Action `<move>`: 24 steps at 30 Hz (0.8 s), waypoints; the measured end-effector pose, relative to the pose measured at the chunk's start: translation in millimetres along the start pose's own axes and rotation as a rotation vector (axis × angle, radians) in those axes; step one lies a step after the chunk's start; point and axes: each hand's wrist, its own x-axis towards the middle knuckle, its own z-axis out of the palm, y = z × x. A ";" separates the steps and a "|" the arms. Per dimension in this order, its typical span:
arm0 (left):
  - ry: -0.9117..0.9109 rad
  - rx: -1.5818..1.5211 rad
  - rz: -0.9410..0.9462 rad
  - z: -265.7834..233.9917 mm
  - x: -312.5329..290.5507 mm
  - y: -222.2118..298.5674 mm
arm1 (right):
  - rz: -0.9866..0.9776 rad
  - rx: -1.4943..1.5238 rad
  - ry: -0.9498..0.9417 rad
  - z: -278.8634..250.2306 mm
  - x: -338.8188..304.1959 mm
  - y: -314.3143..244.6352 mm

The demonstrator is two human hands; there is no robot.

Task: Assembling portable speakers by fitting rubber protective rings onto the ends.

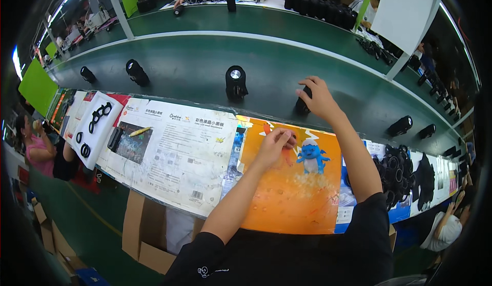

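My right hand (319,100) reaches over the green conveyor belt, its fingers wrapped round the top of a black cylindrical device (302,106) that stands upright there. My left hand (278,143) is above an orange printed board (287,199), its fingers curled and pressed together; whether anything small is between them is hidden. A blue cartoon figure (312,158) shows on the board between my forearms. To the left on the belt stands another black cylindrical device (236,82) with a round silvery face at its upper end.
More black devices (137,73) are spaced along the belt. Piled black rings (395,173) lie right of my right arm. At left are a white foam sheet (96,127) with black parts, a yellow pen (140,131) and an open carton (133,224). Co-workers sit across the belt and beside me.
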 end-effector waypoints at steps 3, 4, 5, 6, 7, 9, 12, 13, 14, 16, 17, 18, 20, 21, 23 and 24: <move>-0.005 0.022 -0.034 1.6 0.9 5.3 | 0.094 -0.011 -0.003 -1.9 0.4 2.4; -0.008 0.012 -0.033 2.9 2.9 4.6 | 0.095 -0.034 0.015 -4.5 0.3 5.8; -0.012 0.016 -0.044 3.1 3.5 4.3 | 0.095 -0.058 0.033 -4.4 -1.7 7.2; -0.006 0.025 -0.035 3.2 3.6 4.1 | 0.061 -0.164 0.119 0.3 -4.3 5.6; 0.008 0.032 -0.023 2.3 3.7 3.3 | 0.062 -0.159 0.114 1.6 -3.8 -3.1; 0.023 0.037 -0.026 -2.6 2.7 2.7 | -0.119 -0.279 0.175 1.9 1.5 -36.9; 0.014 0.029 -0.034 -4.0 1.6 1.9 | -0.084 -0.012 -0.006 26.9 9.5 -72.4; 0.007 0.018 -0.036 -5.7 0.6 2.5 | -0.086 -0.007 -0.006 40.8 13.7 -83.5; 0.002 0.019 -0.037 -2.8 1.2 2.0 | -0.072 0.046 -0.012 54.8 16.4 -90.8; 0.024 0.009 -0.055 -0.2 1.5 0.4 | -0.062 0.111 -0.018 80.9 28.7 -108.0; 0.025 0.007 -0.055 0.4 1.3 1.9 | 0.058 0.248 -0.025 90.5 39.4 -116.7; 0.012 -0.012 -0.062 0.7 1.5 3.5 | 0.180 0.385 -0.030 97.8 47.9 -123.7; 0.010 -0.020 -0.066 1.7 -0.6 4.6 | 0.253 0.446 -0.010 110.6 59.5 -134.8; 0.067 0.025 -0.060 5.0 -2.8 3.9 | 0.331 0.499 0.011 114.6 61.8 -137.7; 0.124 0.074 -0.050 5.0 -2.8 6.0 | 0.323 0.470 0.079 121.4 61.9 -139.8; 0.146 0.089 -0.062 4.7 -1.7 7.4 | 0.304 0.531 0.111 121.2 61.1 -136.6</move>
